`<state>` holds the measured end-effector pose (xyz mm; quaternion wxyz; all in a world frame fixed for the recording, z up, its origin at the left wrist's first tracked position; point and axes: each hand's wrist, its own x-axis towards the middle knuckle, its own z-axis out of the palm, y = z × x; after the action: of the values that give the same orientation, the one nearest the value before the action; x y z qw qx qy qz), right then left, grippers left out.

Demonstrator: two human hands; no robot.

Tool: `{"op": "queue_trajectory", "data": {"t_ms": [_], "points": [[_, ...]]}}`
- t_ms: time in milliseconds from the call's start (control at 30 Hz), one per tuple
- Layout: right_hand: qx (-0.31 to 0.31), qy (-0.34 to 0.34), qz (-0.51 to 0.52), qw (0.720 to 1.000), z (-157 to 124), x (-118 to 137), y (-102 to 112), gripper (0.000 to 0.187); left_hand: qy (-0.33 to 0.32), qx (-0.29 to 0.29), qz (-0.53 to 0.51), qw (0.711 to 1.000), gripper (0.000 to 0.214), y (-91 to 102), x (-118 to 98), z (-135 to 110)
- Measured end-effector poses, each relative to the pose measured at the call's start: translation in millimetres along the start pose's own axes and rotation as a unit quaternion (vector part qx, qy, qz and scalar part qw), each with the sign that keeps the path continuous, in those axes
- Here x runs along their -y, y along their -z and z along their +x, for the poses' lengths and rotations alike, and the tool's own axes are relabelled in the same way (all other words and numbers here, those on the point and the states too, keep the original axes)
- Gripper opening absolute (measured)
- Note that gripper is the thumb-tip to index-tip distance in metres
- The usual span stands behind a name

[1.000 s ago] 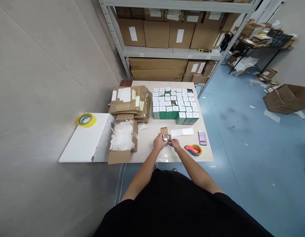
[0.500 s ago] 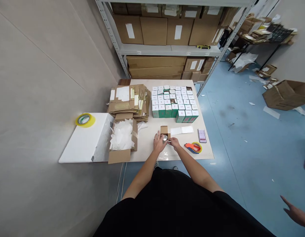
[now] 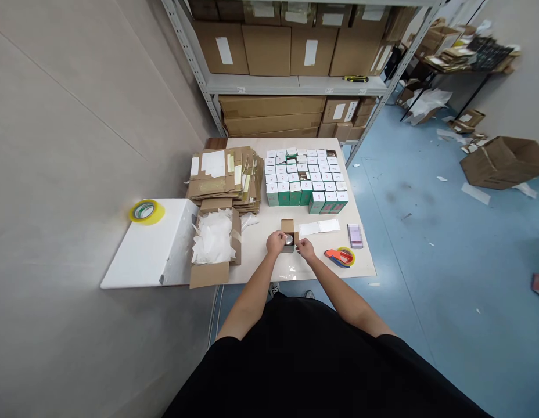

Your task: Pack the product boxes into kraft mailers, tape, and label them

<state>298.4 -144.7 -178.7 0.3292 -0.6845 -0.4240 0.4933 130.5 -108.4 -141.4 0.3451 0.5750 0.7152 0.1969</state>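
A small open cardboard box stands on the table in front of me, its flaps raised. Inside it sits a round silver-topped item, whose exact kind I cannot make out. My left hand is closed at the box's left edge, fingertips on its rim. On the other side, my right hand pinches at the right flap. Just behind the box lie white label strips. Rows of white-topped green boxes fill the back of the table.
Flattened cardboard is stacked at the left, behind an open carton of white paper. An orange tape dispenser and a purple-and-white stack lie right. Yellow tape rests on a white block. Shelving stands behind.
The silver-topped item now sits inside the small box, where before my left hand was over it. My left hand has drawn back to the box's side. Another person's hand has left the lower right.
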Motion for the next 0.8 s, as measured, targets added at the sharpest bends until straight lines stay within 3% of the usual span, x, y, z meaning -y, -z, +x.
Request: {"op": "queue_trajectory", "data": {"t_ms": [200,267,400,667,800], "points": [[-0.021,0.030,-0.080,0.996,-2.4,-0.3,1.5,0.012,0.048,-0.017,-0.053,0.997,0.058,-2.0,4.8,8.1],[-0.027,0.045,-0.098,0.994,-3.7,-0.7,2.2,0.012,0.029,0.005,-0.074,0.997,0.054,-2.1,8.9,10.2],[-0.020,0.051,-0.108,0.993,-5.3,-1.5,2.7,0.012,-0.036,0.031,-0.081,0.996,0.024,-2.5,15.8,9.2],[-0.008,0.039,-0.093,0.995,-6.2,-1.3,3.1,0.012,-0.007,0.009,-0.053,0.999,0.024,-4.3,12.9,9.2],[-0.003,0.013,-0.085,0.996,-5.4,1.2,3.8,0.017,0.011,0.004,-0.095,0.995,0.040,-2.0,14.0,4.2]]}}
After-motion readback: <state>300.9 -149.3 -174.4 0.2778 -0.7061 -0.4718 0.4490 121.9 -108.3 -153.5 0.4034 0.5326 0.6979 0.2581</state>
